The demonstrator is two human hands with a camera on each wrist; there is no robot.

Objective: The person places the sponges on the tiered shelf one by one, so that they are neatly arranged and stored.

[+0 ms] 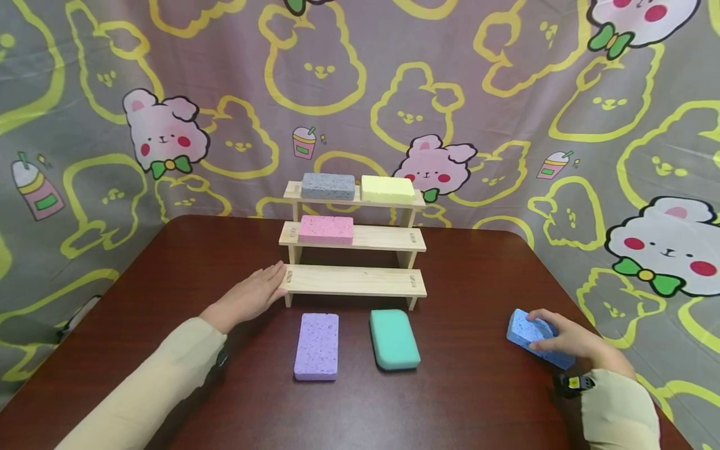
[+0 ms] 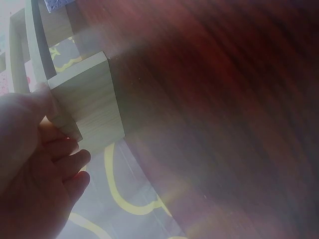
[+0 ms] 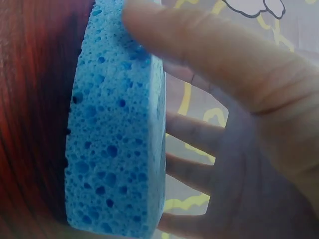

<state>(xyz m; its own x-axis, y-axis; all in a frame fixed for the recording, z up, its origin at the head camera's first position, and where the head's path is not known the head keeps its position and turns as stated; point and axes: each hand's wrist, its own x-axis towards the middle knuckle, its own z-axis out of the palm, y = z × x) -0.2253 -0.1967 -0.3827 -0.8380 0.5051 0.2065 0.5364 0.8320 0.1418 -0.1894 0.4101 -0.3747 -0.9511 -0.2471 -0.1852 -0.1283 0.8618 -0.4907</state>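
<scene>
At the left end of the bottom step, my left hand [image 1: 253, 297] holds the light wooden three-step shelf [image 1: 354, 280]. The left wrist view has thumb and curled fingers [image 2: 75, 164] about the end of the board, beside the shelf's side panel [image 2: 92, 99]. Far to the right, my right hand [image 1: 570, 337] grips a blue sponge [image 1: 523, 328] at the tabletop. Its thumb presses one porous side of the sponge [image 3: 109, 139], with the fingers across the other side. A purple sponge [image 1: 317, 347] and a teal sponge [image 1: 395, 339] lie in front of the shelf.
On the top step sit a grey sponge [image 1: 329, 186] and a pale yellow sponge [image 1: 387, 189]. A pink sponge [image 1: 326, 229] is on the left of the middle step. Patterned cloth [image 1: 360, 81] hangs around the dark wooden table [image 1: 467, 281].
</scene>
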